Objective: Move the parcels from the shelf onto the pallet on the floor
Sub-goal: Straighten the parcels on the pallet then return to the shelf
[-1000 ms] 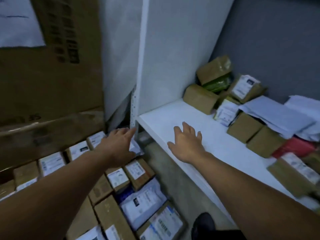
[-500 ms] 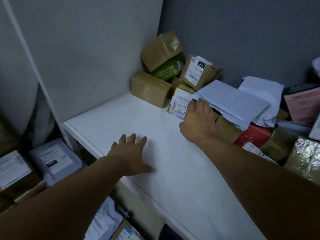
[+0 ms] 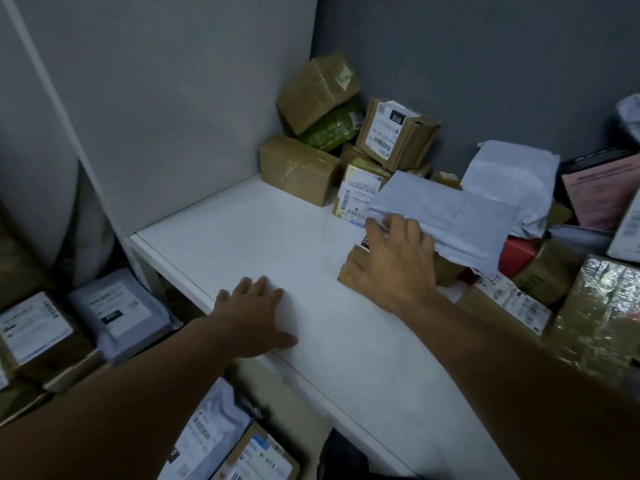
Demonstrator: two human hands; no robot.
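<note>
Our right hand (image 3: 394, 265) curled its fingers (image 3: 410, 232) over a small brown parcel (image 3: 354, 255) on the white shelf (image 3: 277, 237), thumb against its left side. The hand hid most of it, so we could not tell its long axis. A grey mailer (image 3: 450, 216) lay over it at the fingertips, running back-left to front-right, with a red box (image 3: 519, 254) just beyond. Our left hand (image 3: 252, 317) rested flat, fingers straight, near the shelf's front edge.

Head camera looks down, close over shelf (image 3: 249, 237).
</note>
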